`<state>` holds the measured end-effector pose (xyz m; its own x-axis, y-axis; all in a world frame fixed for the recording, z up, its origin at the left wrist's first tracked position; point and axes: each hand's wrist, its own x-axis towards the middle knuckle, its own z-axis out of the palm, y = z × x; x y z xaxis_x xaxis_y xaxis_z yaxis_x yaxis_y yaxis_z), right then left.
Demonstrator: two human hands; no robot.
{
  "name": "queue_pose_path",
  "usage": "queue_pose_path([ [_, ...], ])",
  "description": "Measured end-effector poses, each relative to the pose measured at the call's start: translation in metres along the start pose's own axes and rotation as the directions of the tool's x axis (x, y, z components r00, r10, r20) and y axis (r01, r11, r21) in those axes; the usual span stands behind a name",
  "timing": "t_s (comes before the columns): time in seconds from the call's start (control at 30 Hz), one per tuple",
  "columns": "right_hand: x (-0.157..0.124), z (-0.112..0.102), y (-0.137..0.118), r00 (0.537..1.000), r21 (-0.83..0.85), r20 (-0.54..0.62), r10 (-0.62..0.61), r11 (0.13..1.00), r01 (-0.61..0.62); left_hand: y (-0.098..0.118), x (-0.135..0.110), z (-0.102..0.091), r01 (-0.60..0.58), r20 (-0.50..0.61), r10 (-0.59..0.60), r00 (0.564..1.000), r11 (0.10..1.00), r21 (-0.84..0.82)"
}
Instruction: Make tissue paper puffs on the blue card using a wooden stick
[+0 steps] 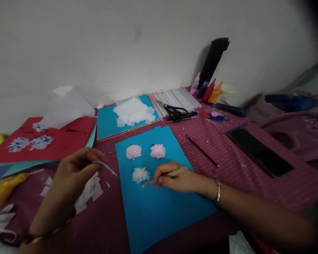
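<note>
My right hand point(175, 177) rests on a blue sheet of paper point(159, 208) and pinches a thin wooden stick point(161, 177) whose tip points at a white tissue puff point(140, 174). Two pink tissue puffs point(134, 151) point(158, 151) sit higher on the same sheet. My left hand point(74, 169) hovers over the red checked cloth left of the sheet, fingers closed on a small twisted white tissue strip point(106, 166). Loose white tissue scraps point(90, 190) lie under that hand.
A yellow glue gun point(5, 187) lies at the far left. A red sheet point(42, 139) with bluish puffs lies behind. Black scissors point(178, 113), white tissue on another blue sheet point(132, 111), paint bottles point(209, 90), a thin brush point(202, 150) and a dark phone point(259, 151) are farther back and right.
</note>
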<state>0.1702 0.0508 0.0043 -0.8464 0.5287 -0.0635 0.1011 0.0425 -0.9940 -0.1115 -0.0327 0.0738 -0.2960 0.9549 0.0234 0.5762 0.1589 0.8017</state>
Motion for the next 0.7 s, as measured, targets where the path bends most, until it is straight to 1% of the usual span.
queue_pose_path([
  [0.03, 0.000, 0.002, 0.000, 1.000, -0.013, -0.010, -0.010, 1.000, 0.010, 0.003, 0.002, 0.012, 0.013, -0.010, -0.014, 1.000, 0.989, -0.149],
  [0.07, 0.000, 0.004, -0.001, 1.000, -0.028, -0.013, -0.021, 0.999, 0.021, 0.003, 0.004, 0.021, 0.029, 0.007, -0.029, 1.000, 0.970, -0.241],
  [0.1, 0.000, 0.005, -0.003, 0.999, -0.050, -0.012, -0.032, 0.998, 0.031, 0.002, 0.006, 0.028, 0.054, 0.039, -0.045, 0.998, 0.951, -0.303],
  [0.13, 0.000, 0.006, -0.004, 0.999, -0.082, -0.008, -0.044, 0.996, 0.044, 0.000, 0.008, 0.031, 0.086, 0.092, -0.060, 0.994, 0.944, -0.317],
  [0.2, 0.002, 0.007, -0.005, 0.997, -0.167, 0.011, -0.073, 0.983, 0.074, -0.006, 0.009, 0.031, 0.151, 0.216, -0.093, 0.972, 0.951, -0.269],
  [0.27, 0.004, 0.008, -0.005, 0.995, -0.217, 0.016, -0.094, 0.972, 0.095, -0.010, 0.008, 0.028, 0.173, 0.346, -0.099, 0.933, 0.967, -0.189],
  [0.33, 0.005, 0.008, -0.004, 0.996, -0.205, -0.001, -0.088, 0.975, 0.086, -0.011, 0.008, 0.025, 0.141, 0.472, -0.075, 0.878, 0.984, -0.106],
  [0.43, 0.007, 0.008, -0.002, 0.998, -0.123, -0.055, -0.042, 0.992, 0.035, -0.014, 0.008, 0.027, 0.076, 0.626, -0.054, 0.778, 0.997, -0.009],
  [0.5, 0.008, 0.009, -0.002, 0.996, -0.075, -0.087, -0.013, 0.997, 0.007, -0.017, 0.009, 0.032, 0.060, 0.689, -0.072, 0.721, 0.997, 0.042],
  [0.57, 0.008, 0.010, -0.004, 0.994, -0.057, -0.109, 0.015, 0.998, -0.022, -0.020, 0.007, 0.037, 0.051, 0.719, -0.089, 0.689, 0.996, 0.075],
  [0.63, 0.009, 0.011, -0.006, 0.991, -0.062, -0.129, 0.032, 0.997, -0.041, -0.020, 0.005, 0.042, 0.031, 0.727, -0.082, 0.682, 0.996, 0.083],
  [0.7, 0.011, 0.011, -0.007, 0.990, -0.063, -0.139, 0.038, 0.997, -0.048, -0.017, 0.002, 0.047, -0.013, 0.725, -0.034, 0.688, 0.998, 0.059],
])
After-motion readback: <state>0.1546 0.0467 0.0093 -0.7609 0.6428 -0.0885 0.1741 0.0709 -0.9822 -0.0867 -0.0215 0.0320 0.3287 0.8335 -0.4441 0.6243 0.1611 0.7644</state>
